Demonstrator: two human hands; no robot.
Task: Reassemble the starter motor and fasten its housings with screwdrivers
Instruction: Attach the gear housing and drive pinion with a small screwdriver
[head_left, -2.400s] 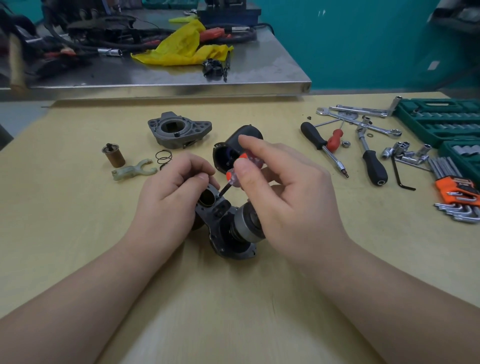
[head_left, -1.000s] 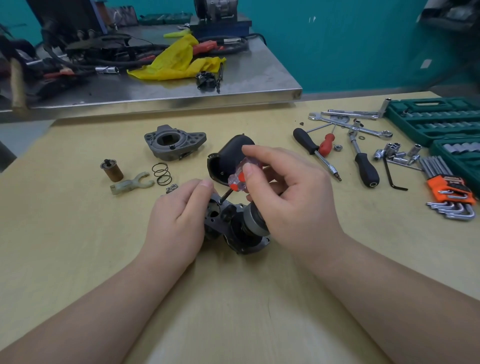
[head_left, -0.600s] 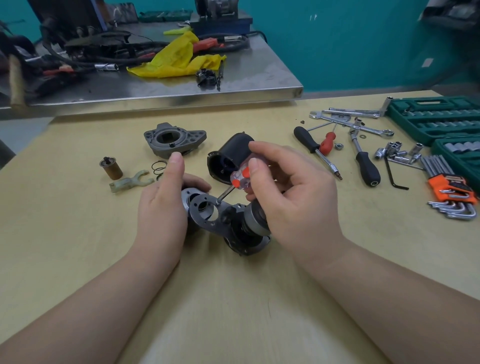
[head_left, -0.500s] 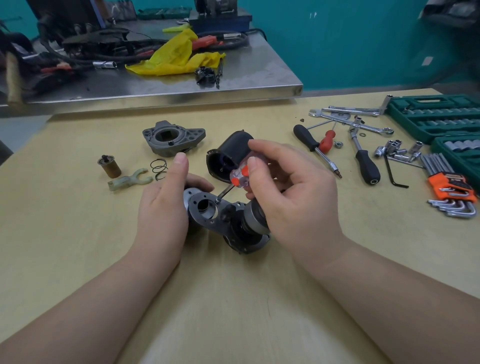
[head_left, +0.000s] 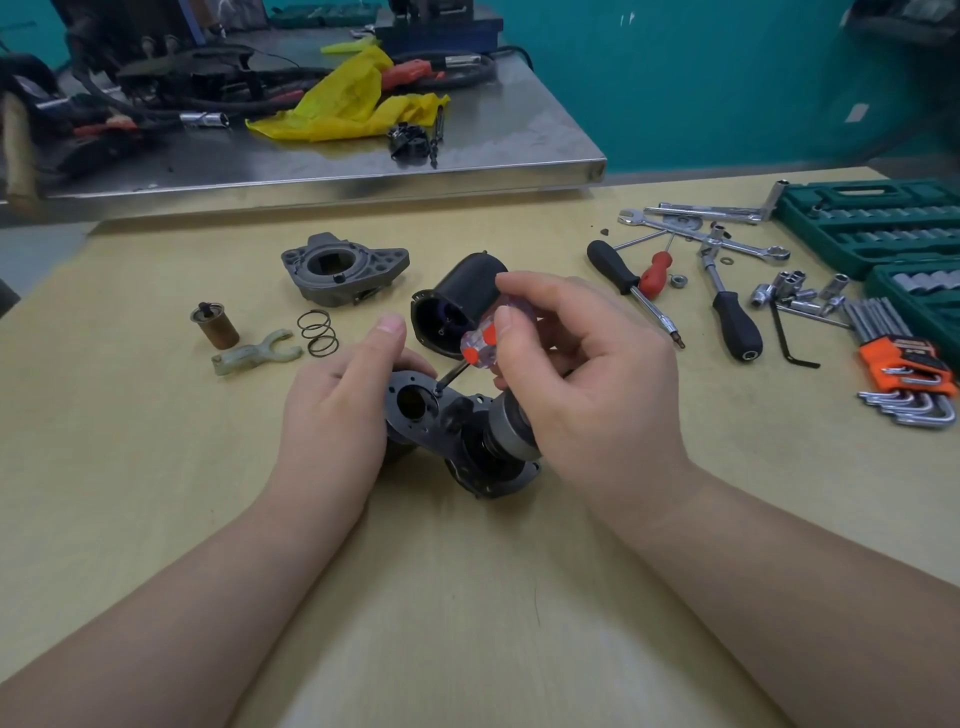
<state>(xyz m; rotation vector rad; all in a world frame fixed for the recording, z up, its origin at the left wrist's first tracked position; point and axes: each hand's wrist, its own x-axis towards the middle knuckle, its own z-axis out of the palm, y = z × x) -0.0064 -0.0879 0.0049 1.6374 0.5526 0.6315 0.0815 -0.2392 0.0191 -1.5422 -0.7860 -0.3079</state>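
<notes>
Our right hand pinches the screwdriver; left hand (fingers straight) steadies the motor beside it: we should keep the tip seated and square.

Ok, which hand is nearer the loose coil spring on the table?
Left. The left hand lies just right of the coil spring, steadying the motor housing. The right hand is farther right, holding the stubby screwdriver.
</notes>
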